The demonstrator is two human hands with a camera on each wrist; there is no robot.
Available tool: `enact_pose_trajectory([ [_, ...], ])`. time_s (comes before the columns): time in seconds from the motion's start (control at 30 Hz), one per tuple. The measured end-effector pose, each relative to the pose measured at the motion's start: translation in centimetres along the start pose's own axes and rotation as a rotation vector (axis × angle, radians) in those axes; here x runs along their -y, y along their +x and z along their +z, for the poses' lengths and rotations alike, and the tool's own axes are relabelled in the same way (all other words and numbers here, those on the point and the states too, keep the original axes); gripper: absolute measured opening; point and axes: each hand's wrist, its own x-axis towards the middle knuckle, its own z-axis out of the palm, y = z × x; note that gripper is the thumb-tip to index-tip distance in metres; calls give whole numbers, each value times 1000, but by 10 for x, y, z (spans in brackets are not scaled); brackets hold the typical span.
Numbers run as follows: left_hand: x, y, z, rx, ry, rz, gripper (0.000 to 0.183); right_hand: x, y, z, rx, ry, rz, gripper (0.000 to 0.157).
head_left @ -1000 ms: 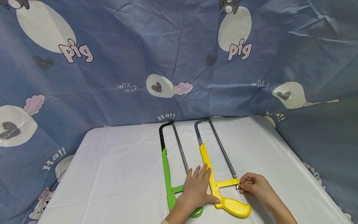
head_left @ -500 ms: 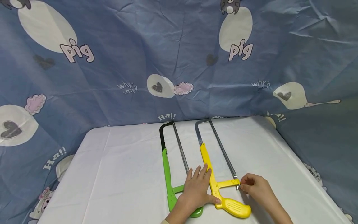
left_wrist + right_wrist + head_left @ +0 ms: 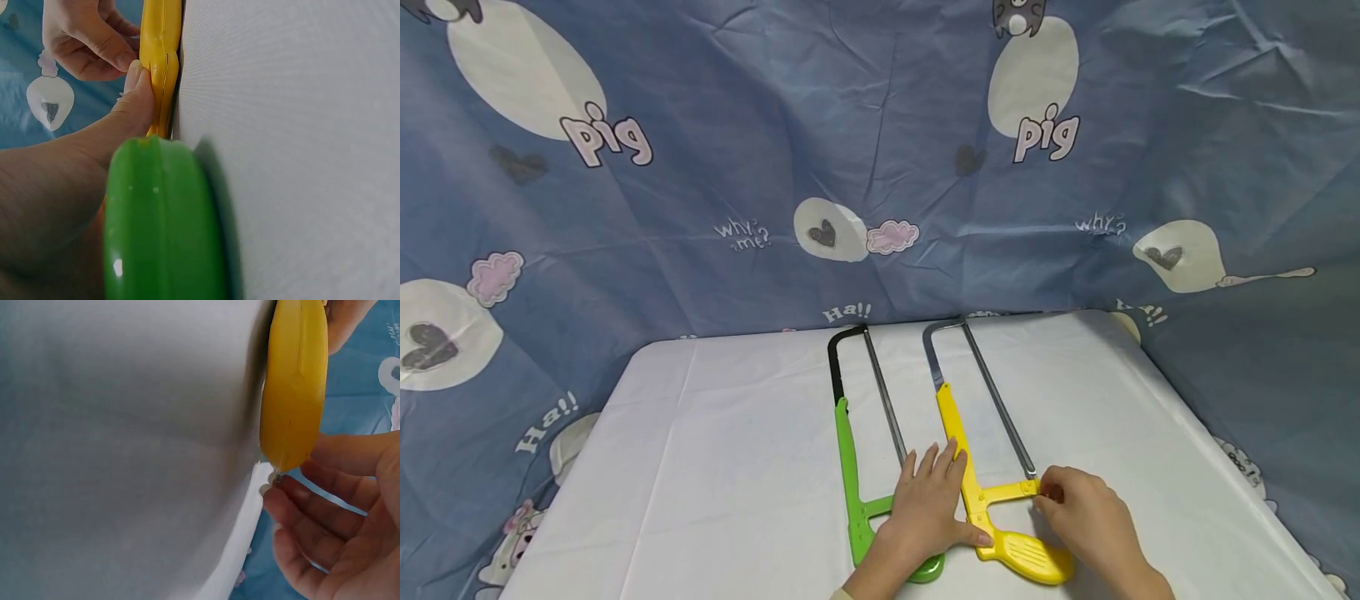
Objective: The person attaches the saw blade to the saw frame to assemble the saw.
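Two hacksaws lie side by side on the white-covered table. The yellow hacksaw (image 3: 951,412) has a grey front bow and a steel blade; the green hacksaw (image 3: 846,454), with a black bow, lies left of it. My left hand (image 3: 925,508) rests with spread fingers across the yellow frame, thumb by the handle, covering part of the green saw. My right hand (image 3: 1090,517) pinches the small metal wing nut (image 3: 278,478) at the yellow saw's near blade end. Its fingers mostly hide the nut in the head view. The yellow handle (image 3: 294,394) fills the right wrist view's upper part.
The white cloth (image 3: 737,467) spreads out under both saws. A blue printed curtain (image 3: 880,167) hangs behind and around the table. In the left wrist view the green handle (image 3: 162,219) stands large in front.
My right hand has turned at the wrist, its back rolling over toward the yellow handle, and its fingers now cover the wing nut. My left hand and both hacksaws stay in place.
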Motion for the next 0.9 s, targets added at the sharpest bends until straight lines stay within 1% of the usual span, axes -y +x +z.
enact_pose_trajectory([
  [0.23,0,0,0,4,-6,-2,116,4,1,4,6,-33,-5,16],
  [0.53,0,0,0,17,-9,-10,115,2,3,7,14,13,3,16],
  [0.67,0,0,2,23,-8,-15,115,-2,4,8,13,58,20,16],
  [0.9,0,1,2,24,-14,-21,115,-8,4,5,42,191,94,12],
])
